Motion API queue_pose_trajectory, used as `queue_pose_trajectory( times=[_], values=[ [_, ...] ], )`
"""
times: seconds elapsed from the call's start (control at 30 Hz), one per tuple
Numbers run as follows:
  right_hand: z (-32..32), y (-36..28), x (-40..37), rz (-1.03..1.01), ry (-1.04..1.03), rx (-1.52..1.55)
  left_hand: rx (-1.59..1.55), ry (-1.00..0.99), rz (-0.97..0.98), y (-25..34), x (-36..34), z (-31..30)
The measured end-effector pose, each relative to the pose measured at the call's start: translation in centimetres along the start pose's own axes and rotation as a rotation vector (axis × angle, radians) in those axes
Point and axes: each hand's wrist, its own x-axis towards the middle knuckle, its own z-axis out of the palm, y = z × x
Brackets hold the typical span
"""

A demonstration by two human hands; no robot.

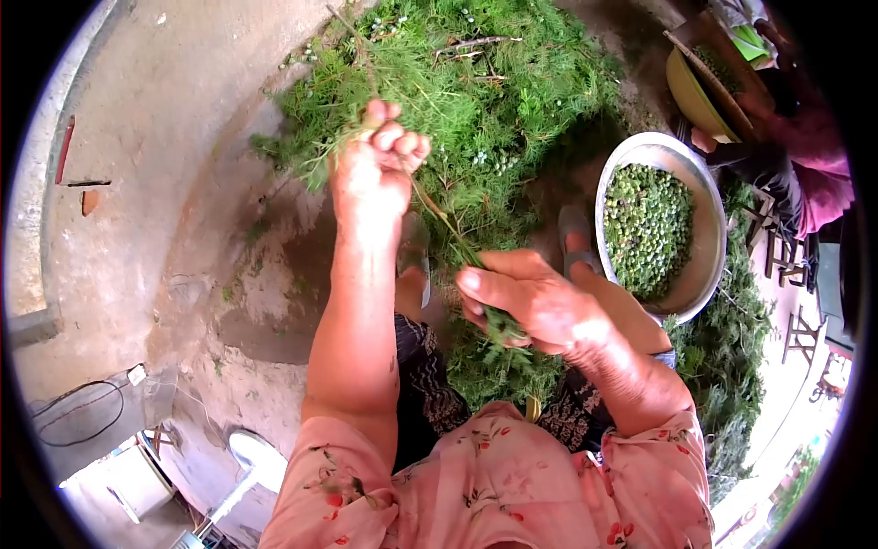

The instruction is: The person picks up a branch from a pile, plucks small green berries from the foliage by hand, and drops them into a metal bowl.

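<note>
A thin leafy evergreen branch [430, 203] runs slantwise between my two hands. My left hand [373, 169] is closed around its upper part, with feathery green leaves and a bare stem showing beyond the fingers. Lower down and to the right, my right hand [535, 300] has its thumb and fingers closed on the same branch, and green tips stick out below the palm. Under and beyond both hands lies a big heap of green cuttings [521, 110], with pale round berries among the leaves and a few bare twigs.
Beside my right leg stands a metal basin [709, 220] holding many small green berries [647, 229]. Another person in a pink garment [823, 178] is at the right, near a yellow bowl [690, 96]. More cuttings [722, 366] lie behind the basin. A concrete wall [183, 82] curves along the left.
</note>
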Motion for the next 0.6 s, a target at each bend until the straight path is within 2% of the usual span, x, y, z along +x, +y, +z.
queue_pose_trajectory(
  times=[0.07, 0.1, 0.13, 0.2, 0.23, 0.27, 0.3, 0.33, 0.37, 0.4, 0.43, 0.47, 0.53, 0.57, 0.6],
  values=[
    [-1.3, -0.6, -0.9, -0.524, -0.164, -0.592, -0.115, -0.091, 0.040, 1.7, 0.9, -2.1],
    [-1.8, -1.6, -2.3, -0.525, -0.089, -0.745, -0.130, -0.089, 0.053, 2.1, 0.9, -2.0],
    [-2.6, -2.0, -2.6, -0.493, 0.104, -0.925, -0.125, -0.090, 0.052, 2.3, 0.9, -2.1],
    [-4.8, -2.4, -2.8, -0.599, 0.593, -1.132, -0.144, -0.220, 0.020, 2.4, 0.6, -2.1],
    [-7.2, -2.1, -2.4, -0.614, 0.723, -0.944, -0.155, -0.228, 0.013, 2.3, 0.5, -1.9],
    [-10.1, -2.5, -2.7, -0.624, 0.790, -0.971, -0.157, -0.231, 0.008, 2.3, 0.5, -1.8],
    [-11.7, -3.2, -3.4, -0.577, 0.984, -1.111, -0.167, -0.269, -0.018, 2.4, 0.5, -1.8],
    [-13.5, -4.0, -4.4, -0.423, 1.116, -1.196, -0.177, -0.307, -0.042, 2.6, 0.6, -1.8],
    [-15.2, -3.9, -4.9, -0.533, 1.219, -1.140, -0.150, -0.318, -0.069, 2.8, 0.5, -1.8],
    [-15.9, -4.3, -5.6, -0.433, 1.329, -1.073, -0.151, -0.322, -0.072, 2.9, 0.5, -1.7],
    [-19.6, -3.3, -6.3, -0.576, 1.329, -1.238, -0.139, -0.348, -0.075, 3.0, 0.4, -1.6],
    [-21.4, -2.8, -7.0, -0.409, 1.408, -1.348, -0.128, -0.372, -0.078, 3.0, 0.4, -1.6],
    [-26.1, -0.6, -7.5, -0.598, 1.620, -1.452, -0.115, -0.402, -0.092, 2.9, 0.3, -1.3],
    [-26.7, -0.5, -8.0, -0.591, 1.621, -1.453, -0.110, -0.432, -0.110, 2.9, 0.2, -1.1],
    [-27.2, -0.4, -8.5, -0.469, 1.644, -1.396, -0.105, -0.462, -0.127, 2.8, 0.2, -0.9]
  ],
)
